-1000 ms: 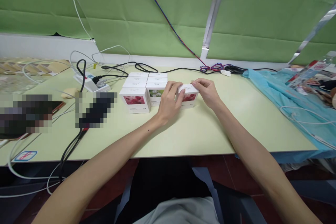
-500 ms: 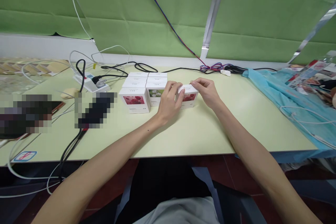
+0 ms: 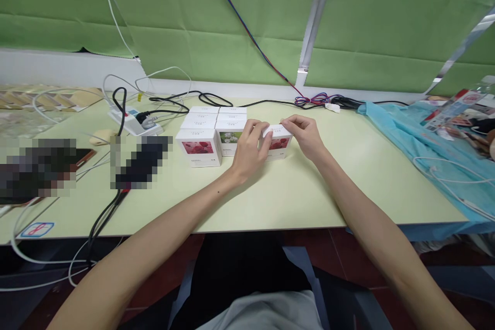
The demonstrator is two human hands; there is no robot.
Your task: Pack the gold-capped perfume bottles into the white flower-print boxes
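Note:
A small white box with a red rose picture [image 3: 279,143] stands upright on the table. My left hand [image 3: 250,150] is closed on its left side, the thumb on the near left edge and the fingers over the top. At the top right corner, my right hand [image 3: 303,135] pinches with thumb and forefinger, the other fingers curled. To the left stand several similar white boxes in two columns. The front left one bears red roses [image 3: 198,148]; beside it, a box with white flowers on green [image 3: 230,138] is partly hidden by my left hand.
On the left lie a white power strip [image 3: 133,122], a dark blurred-out device [image 3: 141,162], another dark device [image 3: 38,170] and looping cables. Coiled wires [image 3: 313,99] run along the back. A blue sheet [image 3: 410,136] with a plastic bottle [image 3: 460,105] covers the right end of the table [image 3: 270,201].

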